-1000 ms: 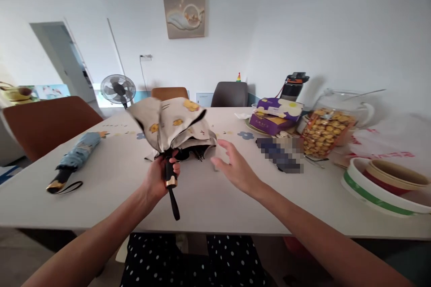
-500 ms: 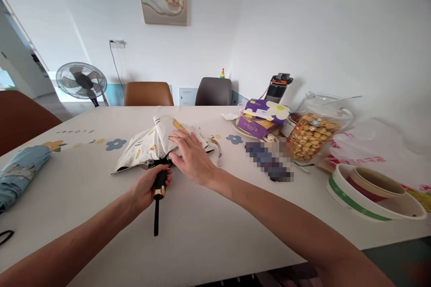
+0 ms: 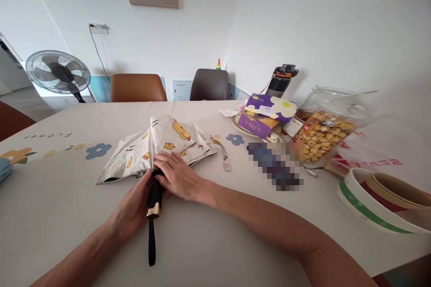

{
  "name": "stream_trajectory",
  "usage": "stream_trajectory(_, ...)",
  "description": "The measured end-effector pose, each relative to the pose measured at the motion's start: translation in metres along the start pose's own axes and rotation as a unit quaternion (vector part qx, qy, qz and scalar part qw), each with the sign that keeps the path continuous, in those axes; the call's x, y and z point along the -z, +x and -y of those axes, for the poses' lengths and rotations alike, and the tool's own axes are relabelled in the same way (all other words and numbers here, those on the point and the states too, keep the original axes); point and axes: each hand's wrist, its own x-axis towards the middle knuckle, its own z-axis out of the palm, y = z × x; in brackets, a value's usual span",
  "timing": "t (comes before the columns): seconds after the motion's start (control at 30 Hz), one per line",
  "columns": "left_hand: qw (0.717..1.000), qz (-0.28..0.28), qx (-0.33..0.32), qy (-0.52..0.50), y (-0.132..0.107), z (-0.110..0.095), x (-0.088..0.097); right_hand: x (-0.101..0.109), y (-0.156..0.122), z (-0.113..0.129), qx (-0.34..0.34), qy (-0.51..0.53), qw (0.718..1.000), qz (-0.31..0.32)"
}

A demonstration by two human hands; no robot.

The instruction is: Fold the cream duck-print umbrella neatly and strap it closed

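Observation:
A white folding umbrella with yellow cartoon ducks lies on the table, its canopy collapsed but loose and spread. Its black handle has a gold-coloured end and a black wrist strap, and points toward me. My left hand is wrapped around the handle from the left. At the base of the canopy, my right hand curls its fingers over the fabric, the thumb close to the top of the handle. The umbrella's closing strap sticks out loose on the right. The fingertips of both hands are partly hidden.
On the right stand purple boxes, a clear jar of yellow snacks, a white plastic bag and a white-and-green tub. A pixelated dark item lies nearer. Blue fabric shows at the left edge.
My right hand has come down from the top of the canopy to its base beside the handle. The view has shifted, and the blue umbrella at left is mostly out of frame.

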Motion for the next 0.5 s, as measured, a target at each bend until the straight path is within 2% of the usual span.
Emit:
stream_trajectory(0.1,1.000,0.017,0.014,0.000,-0.0034,-0.0022,-0.0040,-0.0056,-0.0070,-0.0039,0.002,-0.010,1.000,-0.015)
stream_trajectory(0.27,1.000,-0.009,0.004,-0.011,-0.0029,-0.0009,-0.0025,-0.0067,-0.0105,-0.0038,0.024,-0.022,0.999,-0.027)
stream_trajectory(0.4,0.999,0.014,0.029,-0.016,0.0012,-0.0011,0.0007,-0.0060,-0.0107,-0.0034,-0.011,0.012,0.997,-0.078)
stream_trajectory(0.5,0.999,0.003,0.037,-0.015,0.0015,-0.0031,-0.0001,-0.0064,-0.0111,-0.0045,-0.010,0.033,0.995,-0.094)
